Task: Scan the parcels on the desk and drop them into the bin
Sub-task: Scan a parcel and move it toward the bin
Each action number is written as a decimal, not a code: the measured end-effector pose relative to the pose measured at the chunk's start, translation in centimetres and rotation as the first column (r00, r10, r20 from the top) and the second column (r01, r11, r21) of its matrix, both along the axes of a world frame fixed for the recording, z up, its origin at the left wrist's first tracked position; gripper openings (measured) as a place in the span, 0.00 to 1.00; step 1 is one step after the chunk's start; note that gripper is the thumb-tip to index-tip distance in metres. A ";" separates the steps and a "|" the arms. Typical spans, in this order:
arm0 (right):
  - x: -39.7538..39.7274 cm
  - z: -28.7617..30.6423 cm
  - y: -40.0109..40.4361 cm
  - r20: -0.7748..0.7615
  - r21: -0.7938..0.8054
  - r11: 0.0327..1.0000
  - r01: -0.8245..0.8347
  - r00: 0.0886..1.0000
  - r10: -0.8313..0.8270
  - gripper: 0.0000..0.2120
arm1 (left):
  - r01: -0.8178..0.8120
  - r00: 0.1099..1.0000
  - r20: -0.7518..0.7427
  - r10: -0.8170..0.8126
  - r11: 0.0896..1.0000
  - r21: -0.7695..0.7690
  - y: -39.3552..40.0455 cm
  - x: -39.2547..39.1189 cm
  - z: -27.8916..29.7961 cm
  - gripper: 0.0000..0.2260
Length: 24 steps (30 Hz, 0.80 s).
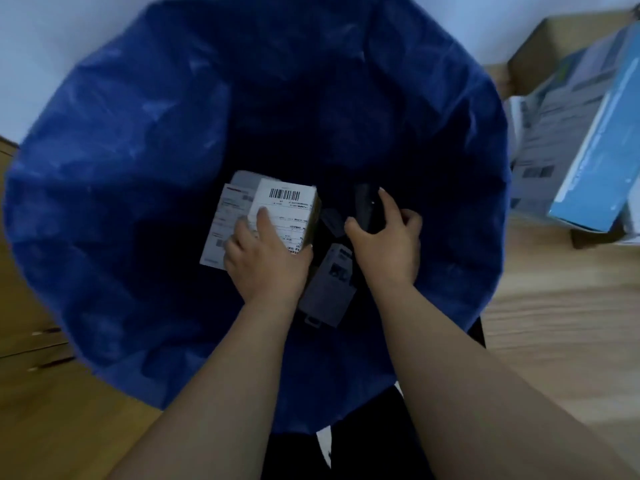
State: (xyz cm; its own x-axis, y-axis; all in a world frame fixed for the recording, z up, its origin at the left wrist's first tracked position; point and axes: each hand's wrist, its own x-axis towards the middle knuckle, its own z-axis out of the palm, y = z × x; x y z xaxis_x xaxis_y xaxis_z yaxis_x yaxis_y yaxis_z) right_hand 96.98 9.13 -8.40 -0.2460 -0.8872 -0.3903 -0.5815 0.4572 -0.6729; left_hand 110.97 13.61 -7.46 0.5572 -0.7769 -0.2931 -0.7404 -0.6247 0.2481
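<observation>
Over the blue-lined bin [145,140], the left hand [268,258] gripped a labelled white parcel [287,213], barcode up, while the right hand [388,244] clasped a dark scanner [367,206]; dropping looked in hand, and next the left fingers would need to loosen

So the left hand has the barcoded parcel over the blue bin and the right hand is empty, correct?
Not quite. The right hand is not empty: it grips a dark handheld scanner. The rest holds in the head view: the left hand holds the barcoded parcel over the blue bin.
</observation>
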 end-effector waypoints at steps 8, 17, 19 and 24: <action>1.8 -7.2 -0.3 -0.048 0.120 0.992 0.049 0.998 -0.043 0.34 | 0.111 0.993 -0.065 -0.102 0.982 0.151 -0.6 -0.1 -8.8 0.43; 1.9 -10.1 0.3 -0.065 0.174 0.983 0.055 0.997 -0.044 0.34 | 0.155 0.986 -0.084 -0.141 0.969 0.194 -0.8 0.4 -12.7 0.44; 1.9 -10.2 0.3 -0.062 0.177 0.983 0.049 0.997 -0.038 0.34 | 0.160 0.986 -0.084 -0.145 0.966 0.202 -1.0 0.6 -13.0 0.44; 2.1 -9.8 -0.1 -0.059 0.177 0.984 0.021 0.998 -0.011 0.34 | 0.144 0.988 -0.079 -0.130 0.967 0.210 -1.5 1.3 -12.9 0.45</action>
